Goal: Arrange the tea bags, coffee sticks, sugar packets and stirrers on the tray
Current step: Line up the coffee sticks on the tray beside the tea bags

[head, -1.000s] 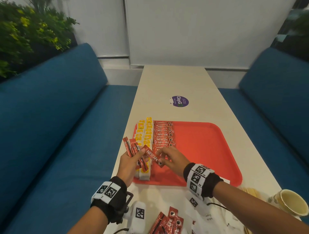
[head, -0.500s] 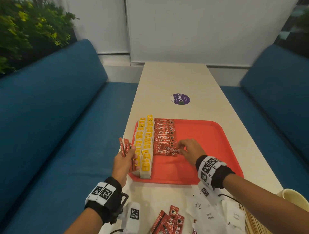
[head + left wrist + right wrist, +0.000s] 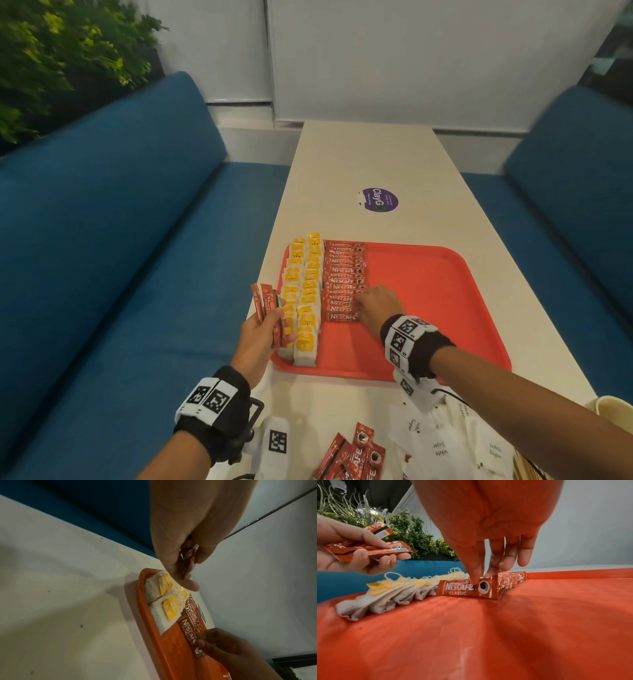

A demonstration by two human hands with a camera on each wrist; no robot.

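A red tray [image 3: 428, 308] lies on the long white table. Along its left side run two columns of yellow-tagged tea bags [image 3: 305, 298], and beside them a row of red coffee sticks [image 3: 344, 274]. My right hand [image 3: 375, 305] is low over the tray and pinches the right end of the nearest coffee stick [image 3: 462, 589] between thumb and fingers; that stick lies at the near end of the row. My left hand [image 3: 262, 334] hovers over the tray's left edge and grips a few more coffee sticks [image 3: 265, 301], seen end-on in the left wrist view.
At the table's near edge lie loose coffee sticks [image 3: 352, 452], white sugar packets [image 3: 442, 442], wooden stirrers [image 3: 527, 466] and a paper cup [image 3: 613, 411]. A purple sticker [image 3: 380, 199] marks the far tabletop. Blue benches flank both sides.
My right hand took one coffee stick from the bundle in my left hand, carried it right to the row and set it down at the near end. The left hand drew back left.
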